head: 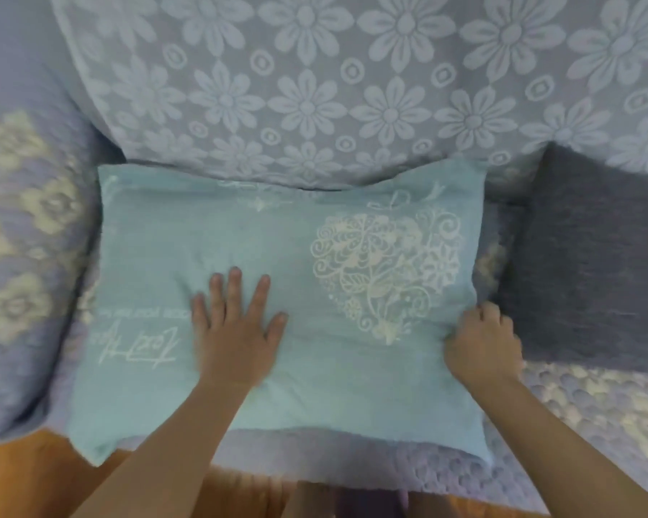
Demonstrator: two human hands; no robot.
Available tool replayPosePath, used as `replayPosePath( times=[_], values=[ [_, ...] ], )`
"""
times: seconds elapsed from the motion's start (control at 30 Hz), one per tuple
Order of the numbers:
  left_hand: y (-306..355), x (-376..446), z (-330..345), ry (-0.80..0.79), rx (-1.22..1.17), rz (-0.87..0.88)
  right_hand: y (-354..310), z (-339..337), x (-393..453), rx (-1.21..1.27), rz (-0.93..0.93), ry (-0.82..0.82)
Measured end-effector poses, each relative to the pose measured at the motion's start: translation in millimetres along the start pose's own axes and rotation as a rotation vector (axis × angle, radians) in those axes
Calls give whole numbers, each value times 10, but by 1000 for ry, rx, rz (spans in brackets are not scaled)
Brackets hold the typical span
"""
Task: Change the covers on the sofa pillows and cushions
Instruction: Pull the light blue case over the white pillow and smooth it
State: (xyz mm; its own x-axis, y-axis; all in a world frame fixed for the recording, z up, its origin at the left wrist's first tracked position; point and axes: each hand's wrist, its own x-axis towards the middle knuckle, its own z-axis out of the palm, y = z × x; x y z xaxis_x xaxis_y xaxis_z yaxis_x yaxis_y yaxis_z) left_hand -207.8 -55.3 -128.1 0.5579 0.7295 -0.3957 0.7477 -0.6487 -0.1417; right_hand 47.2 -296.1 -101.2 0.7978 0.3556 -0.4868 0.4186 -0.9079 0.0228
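A light teal pillow [277,256] with a white heart pattern and white script lies flat on the sofa seat, in the middle of the view. My left hand [236,327] presses flat on its left-centre with fingers spread. At the pillow's right edge my right hand [481,342] has its fingers curled and grips the cover there. A dark grey-blue cushion [591,263] lies just right of the pillow, beside my right hand.
The sofa back [352,87] wears a grey-blue throw with pale flower shapes. A lilac armrest [23,237] with cream flowers rises at the left. The quilted lilac seat cover [595,413] runs to the front edge, with orange floor [27,480] below.
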Motion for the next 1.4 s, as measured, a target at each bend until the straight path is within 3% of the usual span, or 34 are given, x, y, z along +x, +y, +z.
replayPosePath(
  times=[0.03, 0.1, 0.2, 0.27, 0.33, 0.43, 0.5, 0.57, 0.67, 0.7, 0.77, 0.83, 0.93, 0.97, 1.0, 1.07, 1.13, 1.2, 1.27, 1.3, 1.33, 1.4],
  values=[
    [-63, 45, -49, 6, -16, -61, -233, -129, -4, 35, -118, 220],
    [-249, 170, -141, -5, -54, -171, -750, -369, -12, 177, -304, 403],
    [-714, 313, -229, -111, -108, -390, -1267, -439, 296, 224, -475, 292],
    [-1002, 325, -220, -182, -209, -567, -1272, -350, 562, 152, -407, 215],
    [-1203, 250, -179, -187, -339, -689, -1023, -160, 624, 185, -177, 161],
    [-1316, 105, -85, -122, -542, -751, -562, 89, 425, 581, 318, -37],
    [-1239, 101, -203, -80, -674, -754, -495, 20, 266, 882, 428, -126],
    [-1106, 98, -509, 27, -755, -687, -584, -319, 52, 1064, 426, -57],
    [-1021, 22, -1119, 347, -811, -593, -553, -992, -260, 1127, 341, 201],
    [-1091, -12, -1264, 401, -777, -579, -467, -1147, -295, 1128, 320, 273],
    [-1248, -92, -1412, 341, -652, -531, -229, -1227, -328, 1049, 388, 331],
    [-1404, -10, -1340, 240, -575, -486, -123, -1124, -216, 907, 438, 174],
    [-1558, 164, -1053, -102, -379, -597, -39, -785, -101, 652, 428, -158],
    [-1515, 185, -995, -180, -267, -627, -22, -676, -97, 575, 444, -163],
    [-1402, 203, -961, -156, -159, -609, -52, -616, -110, 519, 422, -69],
    [-936, 226, -904, 126, -145, -369, -384, -552, -216, 503, 226, 220],
    [-226, 207, -942, 334, -221, -82, -1017, -607, -465, 574, -88, 386],
    [301, 208, -810, 279, -253, 126, -1606, -574, -685, 585, -477, 419],
    [391, 262, -570, 164, -178, 198, -1696, -372, -519, 376, -804, 370],
    [273, 286, -462, 133, -158, 152, -1526, -205, -276, 223, -804, 316],
    [79, 310, -366, 126, -146, 60, -1246, -16, 17, 120, -677, 241],
    [-361, 373, -239, 106, -107, -98, -668, 137, 543, 54, -167, 24]
  ],
)
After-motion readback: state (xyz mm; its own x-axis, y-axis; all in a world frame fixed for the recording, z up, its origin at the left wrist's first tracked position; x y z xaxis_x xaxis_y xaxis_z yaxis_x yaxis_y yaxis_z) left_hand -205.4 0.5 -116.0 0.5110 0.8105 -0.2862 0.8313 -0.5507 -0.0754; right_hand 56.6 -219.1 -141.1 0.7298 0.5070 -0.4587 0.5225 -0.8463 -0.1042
